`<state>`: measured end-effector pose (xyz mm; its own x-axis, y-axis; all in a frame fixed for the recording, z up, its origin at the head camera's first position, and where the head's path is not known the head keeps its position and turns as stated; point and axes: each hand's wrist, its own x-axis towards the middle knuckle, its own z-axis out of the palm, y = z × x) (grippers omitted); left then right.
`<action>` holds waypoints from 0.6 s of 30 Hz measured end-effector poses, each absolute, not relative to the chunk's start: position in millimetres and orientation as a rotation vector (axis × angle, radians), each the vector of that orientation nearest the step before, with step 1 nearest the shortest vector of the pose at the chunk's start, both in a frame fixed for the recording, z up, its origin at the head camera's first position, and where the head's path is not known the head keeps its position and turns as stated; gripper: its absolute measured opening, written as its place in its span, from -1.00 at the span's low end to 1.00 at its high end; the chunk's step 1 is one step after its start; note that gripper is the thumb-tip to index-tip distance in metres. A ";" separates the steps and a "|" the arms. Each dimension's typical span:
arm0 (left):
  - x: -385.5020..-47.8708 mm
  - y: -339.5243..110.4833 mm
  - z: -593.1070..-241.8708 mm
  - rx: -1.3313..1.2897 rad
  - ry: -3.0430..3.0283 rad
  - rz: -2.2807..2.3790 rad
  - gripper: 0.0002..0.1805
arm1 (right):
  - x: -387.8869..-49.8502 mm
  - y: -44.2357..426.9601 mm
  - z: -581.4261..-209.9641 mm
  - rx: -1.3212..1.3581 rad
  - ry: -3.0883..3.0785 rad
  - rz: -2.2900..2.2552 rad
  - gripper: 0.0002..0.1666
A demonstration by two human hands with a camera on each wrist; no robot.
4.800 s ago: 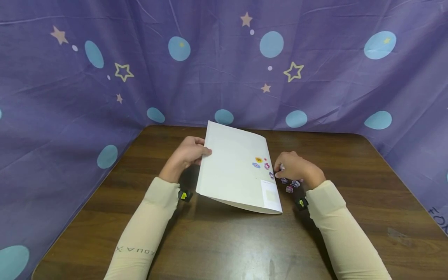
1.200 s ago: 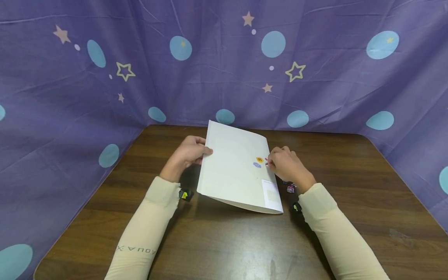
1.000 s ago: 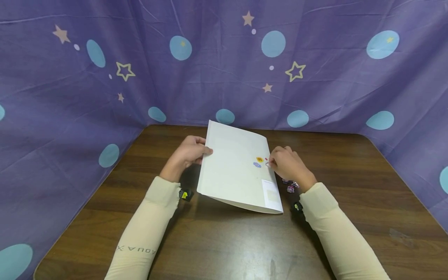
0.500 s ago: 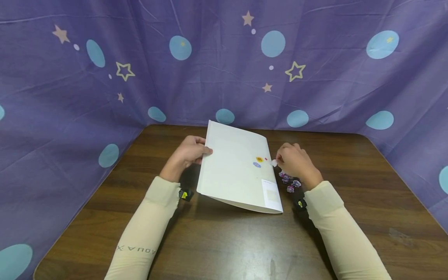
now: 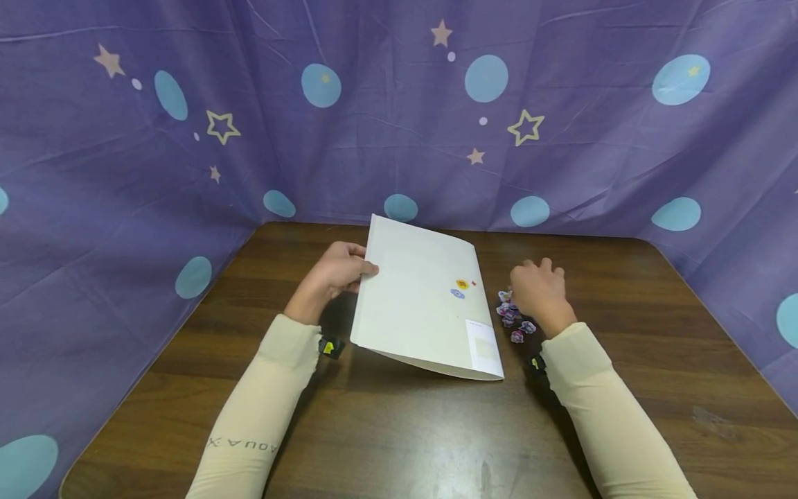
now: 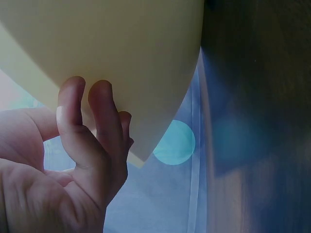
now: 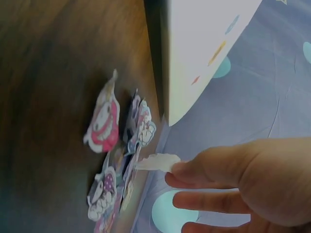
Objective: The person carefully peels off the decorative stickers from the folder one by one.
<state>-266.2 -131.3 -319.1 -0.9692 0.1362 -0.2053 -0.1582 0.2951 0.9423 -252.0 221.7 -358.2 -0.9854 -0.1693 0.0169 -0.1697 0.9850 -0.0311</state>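
Note:
My left hand grips the left edge of a white folder, thumb on top and fingers underneath. The folder is held tilted above the table, its lower side bowed. Near its right edge are a yellow sticker, a blue sticker and a tiny red one. Right of the folder, my right hand pinches a small sticker, pale side showing, between thumb and forefinger. Right under it lies a pile of cut-out character stickers, partly hidden by the hand in the head view.
Everything is on a brown wooden table. A printed white label is on the folder's lower right corner. Behind the table hangs a purple curtain with stars and blue dots.
My right hand has pulled a pink sticker off the folder and carried it right, over the pile. A purple one at the folder's edge earlier is also gone. My left hand stays put.

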 end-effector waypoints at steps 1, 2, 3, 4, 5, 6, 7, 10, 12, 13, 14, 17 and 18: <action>-266.0 -131.3 -318.9 -0.018 2.319 1.730 -0.56 | -252.2 221.1 -358.7 0.271 -3.122 0.060 -0.86; -265.9 -131.2 -318.8 -0.016 2.320 1.729 -0.56 | -252.3 220.5 -359.3 0.282 -3.127 0.068 -0.87; -265.7 -131.2 -318.6 -0.015 2.320 1.729 -0.56 | -252.5 219.9 -360.0 0.293 -3.132 0.078 -0.88; -265.5 -131.2 -318.5 -0.016 2.319 1.729 -0.56 | -252.9 219.4 -360.7 0.306 -3.137 0.086 -0.88; -265.4 -131.3 -318.3 -0.015 2.320 1.729 -0.56 | -253.1 219.0 -361.4 0.320 -3.142 0.094 -0.88; -265.4 -131.3 -318.2 -0.015 2.321 1.729 -0.56 | -253.5 218.8 -362.1 0.333 -3.146 0.102 -0.86; -265.3 -131.4 -318.1 -0.014 2.323 1.728 -0.57 | -253.6 218.6 -362.7 0.344 -3.155 0.115 -0.85; -265.4 -131.6 -318.4 -0.009 2.324 1.729 -0.56 | -253.7 218.7 -363.9 0.367 -3.176 0.146 -0.79; -265.4 -131.5 -318.4 -0.004 2.328 1.727 -0.56 | -253.5 219.1 -363.9 0.373 -3.184 0.161 -0.75; -265.6 -131.6 -318.8 -0.002 2.329 1.727 -0.56 | -253.2 219.1 -363.6 0.376 -3.183 0.163 -0.74; -265.6 -131.5 -319.0 -0.001 2.330 1.727 -0.56 | -253.0 219.0 -363.4 0.381 -3.174 0.163 -0.73; -266.0 -131.9 -319.9 -0.001 2.335 1.726 -0.56 | -252.6 217.7 -362.6 0.397 -3.133 0.183 -0.78; -266.3 -132.2 -320.2 -0.003 2.334 1.727 -0.56 | -252.5 216.6 -362.7 0.408 -3.116 0.193 -0.82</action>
